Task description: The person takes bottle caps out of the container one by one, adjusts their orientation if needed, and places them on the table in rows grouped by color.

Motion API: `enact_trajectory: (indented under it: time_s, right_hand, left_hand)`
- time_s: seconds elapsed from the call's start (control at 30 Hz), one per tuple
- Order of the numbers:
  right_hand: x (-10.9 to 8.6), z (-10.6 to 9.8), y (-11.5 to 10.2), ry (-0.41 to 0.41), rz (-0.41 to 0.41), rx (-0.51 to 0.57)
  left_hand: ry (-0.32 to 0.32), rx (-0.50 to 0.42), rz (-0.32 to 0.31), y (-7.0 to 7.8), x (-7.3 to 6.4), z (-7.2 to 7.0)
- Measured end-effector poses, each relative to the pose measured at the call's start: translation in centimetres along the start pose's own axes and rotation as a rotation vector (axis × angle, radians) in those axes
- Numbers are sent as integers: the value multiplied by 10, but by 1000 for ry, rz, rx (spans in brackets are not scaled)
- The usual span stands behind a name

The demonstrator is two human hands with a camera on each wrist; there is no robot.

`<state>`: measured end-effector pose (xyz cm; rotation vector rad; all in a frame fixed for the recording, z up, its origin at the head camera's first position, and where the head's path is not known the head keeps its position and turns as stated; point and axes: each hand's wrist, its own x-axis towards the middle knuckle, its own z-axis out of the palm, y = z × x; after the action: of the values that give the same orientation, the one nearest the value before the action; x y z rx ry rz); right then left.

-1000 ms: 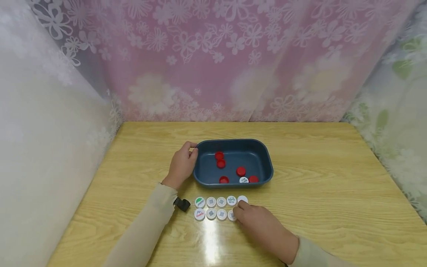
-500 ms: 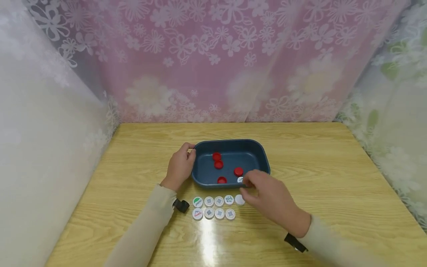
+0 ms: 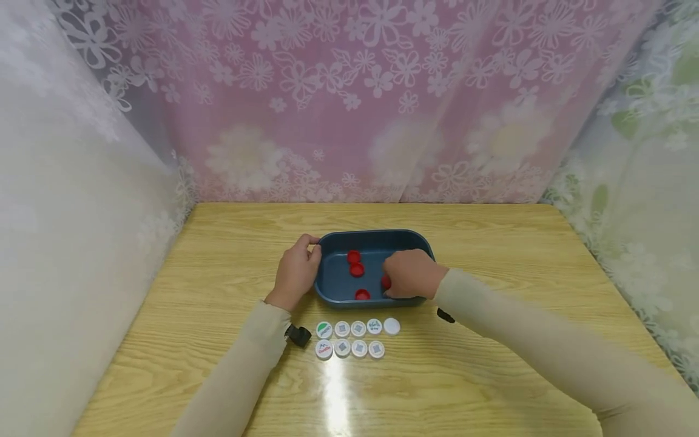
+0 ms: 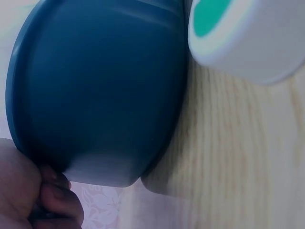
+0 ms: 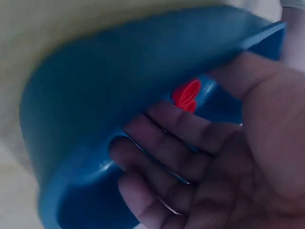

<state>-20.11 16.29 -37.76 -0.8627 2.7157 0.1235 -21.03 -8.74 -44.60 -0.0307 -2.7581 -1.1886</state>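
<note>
A dark blue tray (image 3: 377, 303) stands on the table with several red bottle caps (image 3: 357, 269) inside. My left hand (image 3: 295, 273) grips its left end, fingers curled at the rim; in the left wrist view the curled fingers (image 4: 59, 200) show beside the tray wall (image 4: 95, 95). My right hand (image 3: 412, 274) reaches down into the tray's right part, beside a partly covered red cap (image 3: 386, 281). The right wrist view shows loosely bent fingers, with the thumb and fingertips partly behind the tray wall (image 5: 119, 71). Whether they pinch a cap is hidden.
In front of the tray, white bottle caps lie in two rows; a green-and-white cap (image 3: 324, 329) and a plain white cap (image 3: 391, 326) end the back row. A flowered curtain (image 3: 327, 121) hangs behind the wooden table (image 3: 491, 243).
My right hand has moved from the front row of caps up over the tray's front rim and down inside it. My left hand keeps its hold on the tray.
</note>
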Motion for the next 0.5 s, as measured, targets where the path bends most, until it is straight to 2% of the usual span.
enact_trajectory:
  time_s: [0.13,0.23,0.5]
  right_hand:
    - [12,-3,-1,-72,-17,-58]
    - [16,0,-1,-88,-29,-103]
    - [21,14,0,-41,-38,-132]
  left_hand:
    - [2,16,3,1,2,0]
    - [4,39,4,3,2,0]
    - [14,88,-6,3,-1,0]
